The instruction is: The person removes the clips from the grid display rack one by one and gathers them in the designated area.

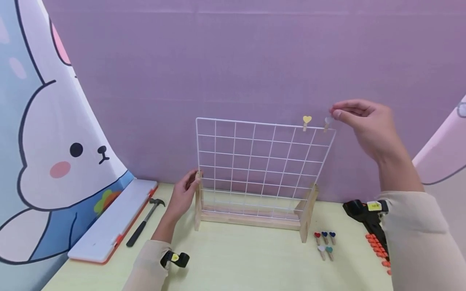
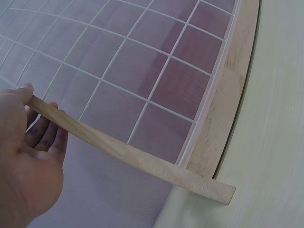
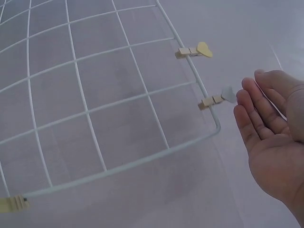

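Observation:
A white wire grid panel (image 1: 234, 154) stands upright in a wooden stand (image 1: 247, 221). My left hand (image 1: 183, 194) grips the stand's left upright; in the left wrist view the thumb and fingers (image 2: 59, 137) lie on either side of that wooden strip (image 2: 118, 149). Two small wooden clothespins are clipped on the grid's top wire near the right corner. One carries a yellow heart (image 3: 204, 50), the other a whitish heart (image 3: 228, 94). Just beside the whitish one is my right hand (image 1: 371, 125), holding nothing, its fingertips a little apart from the clip in the right wrist view.
Several heart clothespins (image 1: 325, 235), red, blue, white and green, lie at the stand's right foot. A hammer (image 1: 145, 222) and a white case with orange edging (image 1: 113, 222) lie left. Orange pieces (image 1: 376, 246) and a black tool (image 1: 367, 216) lie right.

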The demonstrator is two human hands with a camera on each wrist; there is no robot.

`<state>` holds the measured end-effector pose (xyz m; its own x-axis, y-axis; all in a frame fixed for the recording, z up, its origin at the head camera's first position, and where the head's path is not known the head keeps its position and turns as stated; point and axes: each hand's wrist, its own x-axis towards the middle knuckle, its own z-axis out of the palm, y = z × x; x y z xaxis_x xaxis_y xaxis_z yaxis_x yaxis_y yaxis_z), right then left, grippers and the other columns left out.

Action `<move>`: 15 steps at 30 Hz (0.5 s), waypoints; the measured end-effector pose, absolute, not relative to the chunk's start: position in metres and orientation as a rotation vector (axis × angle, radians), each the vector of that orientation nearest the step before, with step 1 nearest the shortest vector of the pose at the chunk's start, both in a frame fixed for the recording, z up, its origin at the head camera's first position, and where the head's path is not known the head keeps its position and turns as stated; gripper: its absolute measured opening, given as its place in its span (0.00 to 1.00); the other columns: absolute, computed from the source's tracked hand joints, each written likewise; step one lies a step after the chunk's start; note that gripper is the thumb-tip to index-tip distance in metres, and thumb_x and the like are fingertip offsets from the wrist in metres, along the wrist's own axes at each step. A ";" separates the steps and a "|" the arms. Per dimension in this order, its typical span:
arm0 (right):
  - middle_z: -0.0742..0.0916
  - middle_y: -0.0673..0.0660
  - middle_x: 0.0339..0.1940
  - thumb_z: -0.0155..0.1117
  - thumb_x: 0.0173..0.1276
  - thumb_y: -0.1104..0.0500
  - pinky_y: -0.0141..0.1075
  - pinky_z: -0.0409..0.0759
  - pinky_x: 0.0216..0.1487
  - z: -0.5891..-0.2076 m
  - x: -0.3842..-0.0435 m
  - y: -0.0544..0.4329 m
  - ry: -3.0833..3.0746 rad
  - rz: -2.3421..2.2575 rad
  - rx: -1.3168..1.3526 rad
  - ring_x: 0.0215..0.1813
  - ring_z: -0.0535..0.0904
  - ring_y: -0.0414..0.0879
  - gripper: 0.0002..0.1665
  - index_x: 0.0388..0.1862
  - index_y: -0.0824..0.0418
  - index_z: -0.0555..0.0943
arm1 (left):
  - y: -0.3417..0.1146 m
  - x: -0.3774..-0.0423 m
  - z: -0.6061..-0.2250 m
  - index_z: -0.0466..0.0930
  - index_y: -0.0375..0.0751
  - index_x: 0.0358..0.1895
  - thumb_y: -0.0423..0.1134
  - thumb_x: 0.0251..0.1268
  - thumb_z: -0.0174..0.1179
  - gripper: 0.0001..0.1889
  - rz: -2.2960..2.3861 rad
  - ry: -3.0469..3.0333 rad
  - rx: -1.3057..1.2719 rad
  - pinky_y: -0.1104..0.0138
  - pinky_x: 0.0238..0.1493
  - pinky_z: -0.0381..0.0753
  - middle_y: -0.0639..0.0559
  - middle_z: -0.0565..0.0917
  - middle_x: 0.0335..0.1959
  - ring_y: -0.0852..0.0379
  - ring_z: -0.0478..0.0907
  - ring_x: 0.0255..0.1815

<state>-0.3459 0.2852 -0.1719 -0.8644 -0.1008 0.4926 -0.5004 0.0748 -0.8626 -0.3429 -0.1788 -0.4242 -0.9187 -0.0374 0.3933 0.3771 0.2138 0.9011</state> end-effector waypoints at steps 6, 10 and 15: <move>0.94 0.49 0.39 0.76 0.63 0.67 0.21 0.80 0.55 -0.167 -0.353 0.275 -2.024 1.905 0.672 0.46 0.89 0.38 0.14 0.48 0.66 0.89 | -0.178 -0.343 -0.425 0.70 0.43 0.75 0.46 0.82 0.54 0.25 -1.749 -2.175 -0.314 0.86 0.60 0.72 0.44 0.78 0.71 0.48 0.73 0.72; 0.94 0.49 0.39 0.76 0.64 0.66 0.22 0.80 0.53 -0.166 -0.358 0.270 -2.067 1.857 0.674 0.45 0.89 0.38 0.13 0.48 0.65 0.89 | -0.178 -0.342 -0.424 0.70 0.43 0.75 0.47 0.82 0.54 0.25 -1.742 -2.179 -0.309 0.85 0.60 0.72 0.44 0.79 0.71 0.48 0.74 0.72; 0.94 0.49 0.41 0.76 0.65 0.63 0.22 0.79 0.54 -0.166 -0.363 0.266 -2.156 1.819 0.668 0.48 0.88 0.38 0.14 0.49 0.66 0.88 | -0.178 -0.341 -0.424 0.68 0.42 0.76 0.47 0.82 0.53 0.26 -1.733 -2.187 -0.317 0.85 0.60 0.72 0.43 0.78 0.72 0.48 0.74 0.72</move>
